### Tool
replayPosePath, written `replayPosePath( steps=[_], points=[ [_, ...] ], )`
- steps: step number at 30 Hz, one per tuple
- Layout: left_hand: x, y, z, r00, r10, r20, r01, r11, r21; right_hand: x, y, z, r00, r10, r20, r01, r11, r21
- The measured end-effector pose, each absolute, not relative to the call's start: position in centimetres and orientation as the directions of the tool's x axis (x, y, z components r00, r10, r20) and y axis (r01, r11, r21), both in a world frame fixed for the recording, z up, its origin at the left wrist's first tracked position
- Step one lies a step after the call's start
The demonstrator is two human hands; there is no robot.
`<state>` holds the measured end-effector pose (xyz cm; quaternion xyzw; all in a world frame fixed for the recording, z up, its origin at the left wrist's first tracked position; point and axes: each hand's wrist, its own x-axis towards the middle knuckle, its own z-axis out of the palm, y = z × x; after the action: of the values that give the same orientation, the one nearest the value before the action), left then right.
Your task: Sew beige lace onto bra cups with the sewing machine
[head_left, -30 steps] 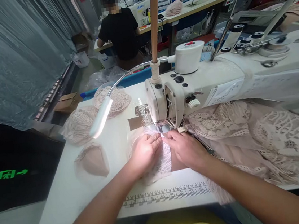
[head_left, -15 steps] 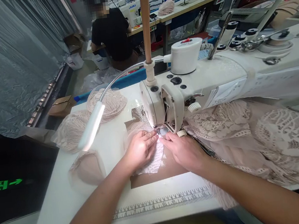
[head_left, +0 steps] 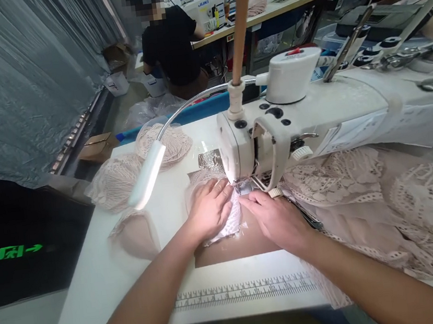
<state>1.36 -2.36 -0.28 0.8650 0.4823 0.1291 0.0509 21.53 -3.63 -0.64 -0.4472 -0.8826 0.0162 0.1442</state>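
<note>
A pale lace piece (head_left: 232, 227) lies under the sewing machine's (head_left: 238, 149) needle area, brightly lit. My left hand (head_left: 210, 210) rests flat on it, fingers stretched toward the presser foot (head_left: 238, 190). On the other side, my right hand (head_left: 276, 217) has its fingers drawn together, their tips at the lace's right edge beside the foot. The exact grip there is partly hidden. A brown sheet (head_left: 227, 252) is beneath the lace.
Lace cups (head_left: 118, 182) are piled at the left, with a single cup (head_left: 135, 237) nearer me. A lamp (head_left: 147, 175) arches over them. Lace fabric (head_left: 364, 207) is heaped at the right. A ruler strip (head_left: 244, 292) runs along the front. Another person (head_left: 175, 51) sits beyond.
The view has shifted, so the scene appears farther right. My left hand lies flatter and covers more of the lace. My right hand stays by the presser foot.
</note>
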Motion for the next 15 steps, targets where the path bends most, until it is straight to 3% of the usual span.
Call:
replayPosePath(
  steps=[4, 9, 12, 15],
  points=[
    [1.5, -2.9, -0.5, 0.46, 0.878, 0.131, 0.865, -0.476, 0.16, 21.5, -3.8, -0.9, -0.564, 0.791, 0.238, 0.792, 0.6, -0.113],
    [0.1, -3.9, 0.5, 0.199, 0.972, 0.121, 0.974, -0.21, 0.081, 21.6, -3.6, -1.2, -0.559, 0.797, 0.226, 0.8, 0.591, -0.103],
    [-1.4, -6.1, 2.1, 0.134, 0.983, 0.125, 0.988, -0.142, 0.062, 22.1, -3.7, -0.7, -0.577, 0.773, 0.265, 0.736, 0.632, -0.24],
    [-1.2, -9.7, 3.2, 0.322, 0.935, 0.147, 0.937, -0.338, 0.095, 22.4, -5.0, 1.2, -0.658, 0.652, 0.377, 0.493, 0.752, -0.438]
  ],
)
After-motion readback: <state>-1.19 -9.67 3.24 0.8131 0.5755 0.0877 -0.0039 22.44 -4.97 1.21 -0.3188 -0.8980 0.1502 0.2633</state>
